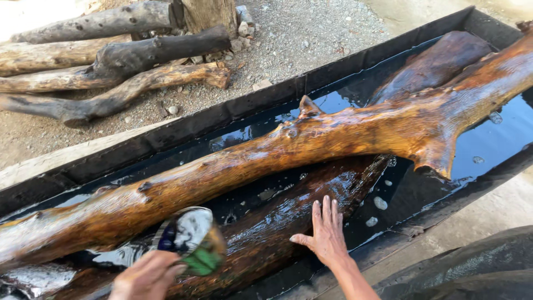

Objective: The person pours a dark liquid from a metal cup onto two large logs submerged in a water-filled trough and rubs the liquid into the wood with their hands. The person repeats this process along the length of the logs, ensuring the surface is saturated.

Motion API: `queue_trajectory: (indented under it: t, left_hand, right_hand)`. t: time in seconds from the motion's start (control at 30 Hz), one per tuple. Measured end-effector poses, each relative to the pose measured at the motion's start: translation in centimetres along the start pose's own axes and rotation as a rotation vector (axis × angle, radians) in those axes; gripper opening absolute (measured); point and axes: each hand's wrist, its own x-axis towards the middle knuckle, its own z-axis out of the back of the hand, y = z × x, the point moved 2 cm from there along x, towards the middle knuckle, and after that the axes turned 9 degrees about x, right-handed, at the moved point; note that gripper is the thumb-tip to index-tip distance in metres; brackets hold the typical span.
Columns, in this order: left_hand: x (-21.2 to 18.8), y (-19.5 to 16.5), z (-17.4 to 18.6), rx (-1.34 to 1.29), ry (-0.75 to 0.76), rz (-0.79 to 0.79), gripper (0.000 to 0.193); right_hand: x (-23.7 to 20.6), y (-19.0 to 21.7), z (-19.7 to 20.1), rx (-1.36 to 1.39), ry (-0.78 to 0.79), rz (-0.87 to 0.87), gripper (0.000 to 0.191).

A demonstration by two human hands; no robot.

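A long wet orange-brown log [311, 139] lies across a black trough [183, 128] filled with dark liquid. Beneath it, nearer to me, lies a darker wet log [288, 211]. My right hand [325, 230] rests flat on that darker log, fingers spread and holding nothing. My left hand [145, 275] grips a small tin can [191, 239], tilted on its side close to the orange log's lower left stretch; it is blurred. A third dark log [433, 64] lies in the trough at the far right.
Several dry grey logs [111, 61] are piled on gravel ground beyond the trough at upper left. A pale plank [61, 155] runs along the trough's far side. A dark rounded object [466, 266] sits at lower right.
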Motion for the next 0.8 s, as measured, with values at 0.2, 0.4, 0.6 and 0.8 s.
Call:
queue_trajectory:
  t: [0.2, 0.4, 0.6, 0.8]
  left_hand:
    - [4.1, -5.2, -5.7, 0.105, 0.479, -0.737, 0.015]
    - [9.0, -11.7, -10.1, 0.182, 1.066, -0.484, 0.022]
    - [16.1, -22.3, -16.1, 0.353, 1.123, -0.583, 0.025]
    - [21.6, -28.9, -22.0, 0.305, 1.022, -0.62, 0.019]
  right_hand:
    - [-1.9, -1.1, 0.3, 0.085, -0.005, -0.031, 0.127]
    - [-2.0, -3.4, 2.3, 0.131, 0.108, -0.161, 0.127]
    - [1.3, -6.9, 6.6, 0.114, 0.161, -0.214, 0.139]
    - [6.3, -11.0, 9.6, 0.219, 0.114, -0.227, 0.15]
